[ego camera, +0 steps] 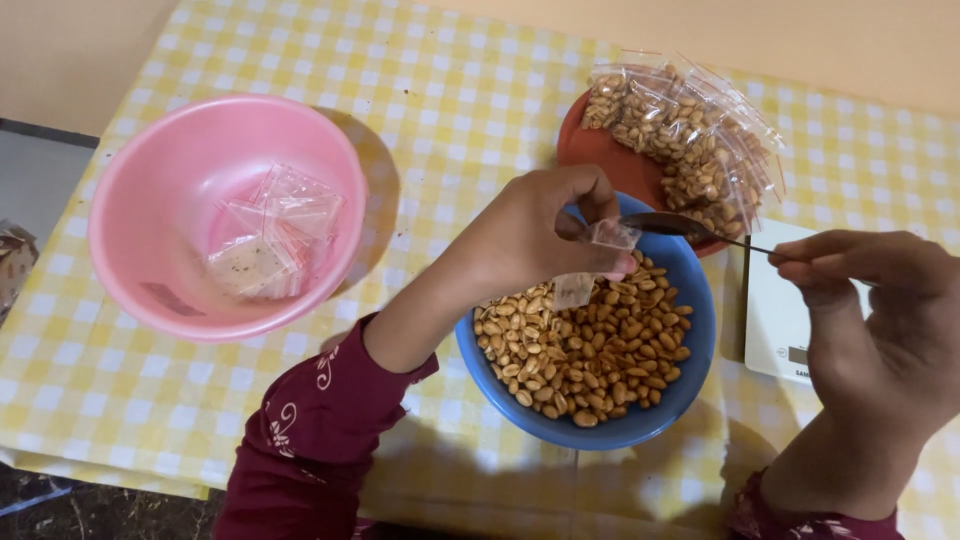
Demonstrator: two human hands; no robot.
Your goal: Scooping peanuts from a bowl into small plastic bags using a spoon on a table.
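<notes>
My left hand (545, 232) pinches a small clear plastic bag (590, 260) open above a blue bowl (640, 425) full of roasted peanuts (590, 350). My right hand (870, 300) grips the thin handle of a metal spoon (670, 224), whose bowl points at the mouth of the bag. Both sleeves are dark maroon with white embroidery.
A pink bowl (140, 200) at the left holds several empty clear bags (270, 235). Behind the blue bowl an orange plate (600, 150) carries a heap of filled peanut bags (690, 130). A white kitchen scale (780, 320) lies at the right. A yellow-checked cloth (450, 90) covers the table.
</notes>
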